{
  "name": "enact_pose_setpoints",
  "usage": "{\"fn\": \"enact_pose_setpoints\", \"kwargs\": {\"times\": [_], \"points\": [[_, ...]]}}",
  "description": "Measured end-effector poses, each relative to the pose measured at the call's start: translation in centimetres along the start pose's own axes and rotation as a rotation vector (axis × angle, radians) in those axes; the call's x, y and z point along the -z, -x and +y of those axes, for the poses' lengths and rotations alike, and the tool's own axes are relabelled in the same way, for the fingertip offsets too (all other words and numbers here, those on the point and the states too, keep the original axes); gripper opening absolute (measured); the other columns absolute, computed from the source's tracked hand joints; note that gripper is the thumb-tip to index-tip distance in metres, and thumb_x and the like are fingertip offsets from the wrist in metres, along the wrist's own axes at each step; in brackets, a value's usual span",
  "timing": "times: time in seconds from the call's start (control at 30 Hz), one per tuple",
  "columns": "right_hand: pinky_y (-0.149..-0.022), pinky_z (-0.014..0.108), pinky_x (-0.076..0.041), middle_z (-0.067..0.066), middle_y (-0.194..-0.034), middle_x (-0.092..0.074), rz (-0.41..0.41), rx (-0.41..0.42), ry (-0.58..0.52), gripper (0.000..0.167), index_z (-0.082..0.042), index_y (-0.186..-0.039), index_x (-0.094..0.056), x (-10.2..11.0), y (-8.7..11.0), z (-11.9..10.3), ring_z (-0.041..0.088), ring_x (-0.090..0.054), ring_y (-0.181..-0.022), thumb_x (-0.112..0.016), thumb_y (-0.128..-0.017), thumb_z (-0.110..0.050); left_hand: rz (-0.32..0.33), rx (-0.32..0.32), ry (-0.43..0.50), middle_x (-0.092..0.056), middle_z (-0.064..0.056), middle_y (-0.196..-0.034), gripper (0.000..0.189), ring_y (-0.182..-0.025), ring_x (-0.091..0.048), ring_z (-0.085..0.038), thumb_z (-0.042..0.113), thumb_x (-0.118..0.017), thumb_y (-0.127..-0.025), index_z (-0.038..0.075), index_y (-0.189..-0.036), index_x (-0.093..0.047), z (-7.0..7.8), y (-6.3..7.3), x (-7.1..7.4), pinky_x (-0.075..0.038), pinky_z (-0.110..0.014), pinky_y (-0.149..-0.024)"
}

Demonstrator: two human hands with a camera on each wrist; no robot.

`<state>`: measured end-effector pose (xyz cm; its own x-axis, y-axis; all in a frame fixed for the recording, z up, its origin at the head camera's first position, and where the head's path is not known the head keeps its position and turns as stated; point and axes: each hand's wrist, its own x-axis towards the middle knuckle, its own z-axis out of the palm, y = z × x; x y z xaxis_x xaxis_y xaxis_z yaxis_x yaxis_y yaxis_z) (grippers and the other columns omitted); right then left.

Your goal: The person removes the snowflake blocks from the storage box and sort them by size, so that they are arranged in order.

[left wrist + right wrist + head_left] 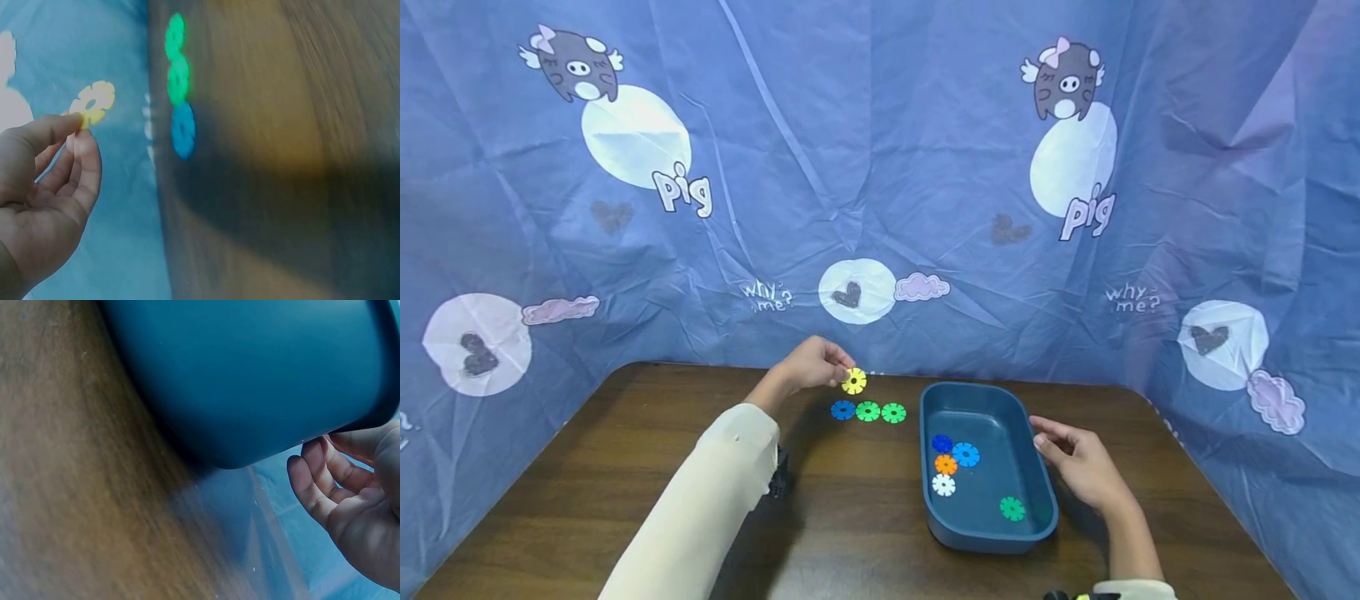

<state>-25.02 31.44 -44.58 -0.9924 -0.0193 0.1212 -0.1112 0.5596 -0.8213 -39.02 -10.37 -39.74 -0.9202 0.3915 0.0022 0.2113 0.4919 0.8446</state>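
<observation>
My left hand (815, 363) pinches a yellow notched plastic disc (853, 381) between thumb and fingers, near the table's back edge. In the left wrist view the thumb tip overlaps the edge of the yellow disc (95, 103). Just in front of it lies a row of a blue disc (843, 410) and two green discs (868, 411), side by side on the wood. At the right long side of a blue-grey plastic bin (992, 540), my right hand (1084, 463) rests its fingertips against the outer rim. The right wrist view shows its fingers (312, 481) loosely bent beside the bin wall.
Inside the bin lie a dark blue disc (942, 443), a lighter blue disc (966, 454), an orange disc (946, 464), a white disc (943, 485) and a green disc (1012, 509). A blue printed curtain (865, 208) hangs behind the brown wooden table (842, 517).
</observation>
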Motion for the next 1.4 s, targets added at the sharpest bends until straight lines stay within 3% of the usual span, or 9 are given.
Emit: {"fn": "enact_pose_setpoints", "kwargs": {"times": [0.27, 0.43, 0.6, 0.77, 0.9, 1.07, 1.27, 1.4], "points": [[-0.076, 0.027, -0.058, 0.018, -0.113, -0.071, -0.001, 0.007, -0.014, 0.039, 0.003, -0.140, -0.059, 0.1, 0.0, 0.0, 0.018, -0.068, -0.092, -0.060, -0.105, -0.014, 0.076, 0.022, 0.000, -0.064, -0.004, -0.072, 0.021, -0.059, -0.055, -0.008, -0.011, -0.060, -0.085, -0.017, -0.104, -0.068, -3.5, 1.7, 0.9, -0.049, -0.020, -0.059], [-0.075, 0.028, -0.057, 0.016, -0.110, -0.071, -0.003, -0.001, -0.013, 0.039, 0.002, -0.140, -0.059, 0.1, 0.1, 0.0, 0.018, -0.068, -0.091, -0.060, -0.105, -0.014, 0.107, 0.106, -0.003, -0.061, -0.003, -0.067, 0.022, -0.057, -0.055, -0.008, -0.008, -0.061, -0.085, -0.014, -0.104, -0.068, -5.3, 2.6, 0.9, -0.050, -0.020, -0.059], [-0.074, 0.028, -0.057, 0.015, -0.109, -0.071, 0.000, -0.010, -0.012, 0.039, 0.002, -0.140, -0.060, 0.0, 0.1, 0.0, 0.018, -0.067, -0.090, -0.060, -0.105, -0.014, 0.102, 0.208, 0.066, -0.064, -0.005, -0.074, 0.018, -0.062, -0.059, -0.011, -0.008, -0.063, -0.088, -0.013, -0.105, -0.068, -6.6, 3.1, 1.0, -0.056, -0.024, -0.062], [-0.075, 0.028, -0.057, 0.017, -0.112, -0.071, -0.004, -0.006, -0.022, 0.039, 0.003, -0.140, -0.059, 0.1, 0.0, 0.1, 0.018, -0.068, -0.090, -0.060, -0.105, -0.014, 0.078, 0.235, 0.112, -0.070, -0.013, -0.085, 0.019, -0.069, -0.064, -0.014, -0.010, -0.063, -0.091, -0.016, -0.108, -0.067, -6.8, 3.3, 1.3, -0.060, -0.028, -0.068], [-0.075, 0.029, -0.058, 0.017, -0.112, -0.071, -0.009, -0.008, -0.023, 0.039, 0.003, -0.140, -0.059, 0.2, 0.0, 0.1, 0.019, -0.068, -0.090, -0.060, -0.105, -0.014, 0.067, 0.237, 0.133, -0.072, -0.017, -0.089, 0.024, -0.071, -0.065, -0.015, -0.014, -0.060, -0.091, -0.019, -0.113, -0.064, -6.2, 3.2, 1.6, -0.062, -0.031, -0.071], [-0.077, 0.033, -0.058, 0.016, -0.113, -0.071, -0.016, -0.016, -0.011, 0.040, 0.001, -0.141, -0.059, 0.3, 0.0, 0.0, 0.020, -0.068, -0.092, -0.060, -0.105, -0.016, 0.069, 0.164, 0.110, -0.072, -0.021, -0.088, 0.027, -0.066, -0.062, -0.011, -0.014, -0.058, -0.089, -0.022, -0.114, -0.062, -4.6, 2.4, 1.4, -0.062, -0.030, -0.071], [-0.078, 0.032, -0.059, 0.015, -0.111, -0.071, -0.013, -0.012, 0.001, 0.039, 0.001, -0.141, -0.059, 0.2, -0.1, 0.2, 0.020, -0.068, -0.094, -0.059, -0.105, -0.015, 0.018, 0.022, 0.051, -0.074, -0.019, -0.089, 0.021, -0.067, -0.064, -0.012, -0.012, -0.062, -0.088, -0.017, -0.108, -0.067, -0.6, 0.7, -0.4, -0.061, -0.028, -0.069], [-0.077, 0.028, -0.059, 0.015, -0.110, -0.071, -0.007, 0.004, -0.001, 0.039, 0.002, -0.140, -0.059, 0.2, -0.1, 0.3, 0.020, -0.068, -0.094, -0.059, -0.105, -0.015, -0.035, -0.046, -0.005, -0.075, -0.017, -0.092, 0.018, -0.076, -0.071, -0.023, -0.008, -0.064, -0.091, -0.013, -0.108, -0.070, 2.4, -0.3, -2.2, -0.061, -0.027, -0.072]]}}
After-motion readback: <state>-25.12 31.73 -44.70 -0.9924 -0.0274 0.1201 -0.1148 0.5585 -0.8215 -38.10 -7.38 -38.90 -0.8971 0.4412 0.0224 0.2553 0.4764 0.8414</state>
